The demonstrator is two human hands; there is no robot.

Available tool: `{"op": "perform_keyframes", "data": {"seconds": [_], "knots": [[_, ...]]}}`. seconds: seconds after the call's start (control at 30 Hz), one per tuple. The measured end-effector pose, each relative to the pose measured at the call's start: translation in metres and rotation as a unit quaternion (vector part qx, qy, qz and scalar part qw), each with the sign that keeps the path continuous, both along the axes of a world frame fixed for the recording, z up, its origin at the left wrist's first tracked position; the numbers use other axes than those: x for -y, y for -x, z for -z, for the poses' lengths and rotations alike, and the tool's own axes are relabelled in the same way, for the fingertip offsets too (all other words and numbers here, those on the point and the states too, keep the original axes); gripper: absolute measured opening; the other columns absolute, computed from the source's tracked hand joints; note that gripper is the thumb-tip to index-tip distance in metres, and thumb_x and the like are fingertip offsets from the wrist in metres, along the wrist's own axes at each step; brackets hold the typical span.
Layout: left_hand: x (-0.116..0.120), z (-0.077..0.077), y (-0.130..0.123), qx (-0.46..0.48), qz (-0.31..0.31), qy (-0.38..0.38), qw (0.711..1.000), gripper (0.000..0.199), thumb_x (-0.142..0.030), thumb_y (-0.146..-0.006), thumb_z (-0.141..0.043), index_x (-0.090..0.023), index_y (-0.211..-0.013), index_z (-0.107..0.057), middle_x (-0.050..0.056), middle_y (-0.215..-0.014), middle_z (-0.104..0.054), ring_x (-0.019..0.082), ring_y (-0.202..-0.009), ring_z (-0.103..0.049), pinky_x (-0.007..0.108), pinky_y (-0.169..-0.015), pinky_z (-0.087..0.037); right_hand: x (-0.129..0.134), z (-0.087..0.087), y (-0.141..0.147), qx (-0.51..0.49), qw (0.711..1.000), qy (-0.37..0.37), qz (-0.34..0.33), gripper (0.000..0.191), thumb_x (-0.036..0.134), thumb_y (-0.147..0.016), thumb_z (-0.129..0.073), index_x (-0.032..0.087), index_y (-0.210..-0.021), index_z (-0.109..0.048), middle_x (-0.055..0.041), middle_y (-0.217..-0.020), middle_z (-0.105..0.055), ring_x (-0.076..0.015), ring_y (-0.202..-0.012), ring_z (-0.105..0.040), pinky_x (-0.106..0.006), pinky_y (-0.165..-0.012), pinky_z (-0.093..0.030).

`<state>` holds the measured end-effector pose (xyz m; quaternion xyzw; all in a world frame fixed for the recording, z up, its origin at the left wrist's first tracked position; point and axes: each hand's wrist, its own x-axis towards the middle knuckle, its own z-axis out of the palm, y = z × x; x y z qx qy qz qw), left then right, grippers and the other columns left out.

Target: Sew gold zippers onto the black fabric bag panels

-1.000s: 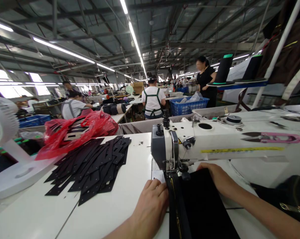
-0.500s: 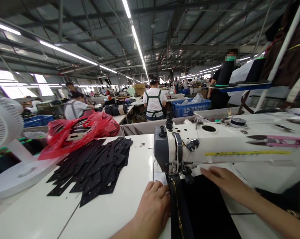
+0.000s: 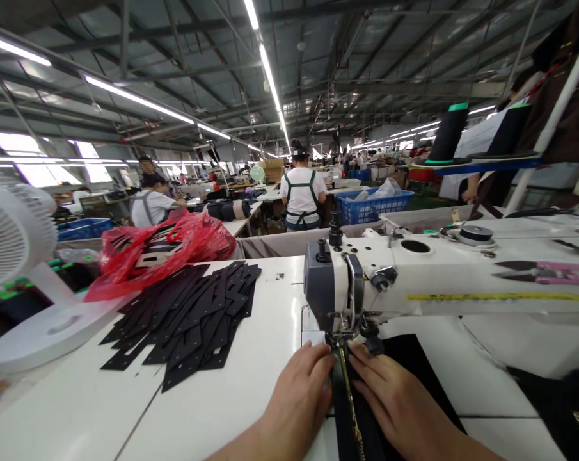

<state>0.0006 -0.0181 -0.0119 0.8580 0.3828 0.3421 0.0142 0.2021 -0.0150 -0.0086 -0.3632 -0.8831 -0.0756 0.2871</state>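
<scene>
A black fabric piece lies under the presser foot of a white sewing machine. Along it runs a zipper with gold teeth, pointing from the needle area toward me. My left hand is at the fabric's left edge, its bent fingers closed on that edge beside the presser foot; the thumb is hidden. On the other side of the zipper, my right hand rests palm down on the fabric, fingers stretched flat and their tips close to the foot.
Left on the white table lies a pile of black strips, with a red plastic bag behind it. A white fan stands far left. Pink-handled snips rest on the machine arm. Thread cones stand at right; co-workers sit beyond.
My right hand has moved left and nearer to me, from the fabric's far right corner to beside the zipper. My left hand stays at the left edge. The view has shifted slightly.
</scene>
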Motion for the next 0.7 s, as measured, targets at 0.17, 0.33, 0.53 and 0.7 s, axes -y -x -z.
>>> {"op": "perform_keyframes", "data": {"seconds": [0.17, 0.33, 0.53, 0.7], "knots": [[-0.008, -0.004, 0.001, -0.041, 0.078, -0.033, 0.996, 0.022, -0.014, -0.091, -0.043, -0.015, -0.106, -0.059, 0.012, -0.108, -0.062, 0.023, -0.102, -0.060, 0.042, -0.094, -0.049, -0.002, 0.006, -0.001, 0.040, 0.999, 0.002, -0.001, 0.036, 0.014, -0.087, -0.039, 0.003, -0.113, -0.060, -0.0176, -0.114, -0.062, -0.0257, -0.104, -0.060, -0.039, -0.088, -0.052], [-0.012, -0.010, 0.001, -0.076, 0.118, -0.046, 0.989, 0.020, -0.012, -0.093, -0.041, -0.011, -0.102, -0.059, 0.012, -0.095, -0.064, 0.021, -0.096, -0.061, 0.042, -0.096, -0.047, -0.002, 0.002, -0.001, 0.030, 0.999, 0.012, -0.007, 0.036, 0.013, -0.085, -0.041, 0.006, -0.115, -0.060, -0.0159, -0.118, -0.060, -0.0242, -0.107, -0.058, -0.037, -0.092, -0.049], [-0.012, -0.007, 0.000, -0.085, 0.106, -0.037, 0.990, 0.019, -0.012, -0.093, -0.040, -0.014, -0.099, -0.059, 0.011, -0.096, -0.064, 0.021, -0.096, -0.062, 0.044, -0.096, -0.046, -0.003, 0.000, 0.000, -0.006, 0.999, 0.033, -0.028, 0.036, 0.011, -0.084, -0.043, 0.010, -0.116, -0.061, -0.0144, -0.117, -0.061, -0.0236, -0.107, -0.059, -0.037, -0.093, -0.048], [-0.012, -0.010, -0.001, -0.080, 0.098, -0.035, 0.991, 0.018, -0.012, -0.091, -0.045, -0.014, -0.102, -0.059, 0.011, -0.099, -0.064, 0.022, -0.100, -0.060, 0.044, -0.097, -0.046, -0.004, -0.001, -0.001, 0.014, 0.999, 0.021, -0.024, 0.035, 0.012, -0.085, -0.040, 0.007, -0.113, -0.061, -0.0159, -0.111, -0.064, -0.0246, -0.103, -0.061, -0.037, -0.090, -0.051]]}}
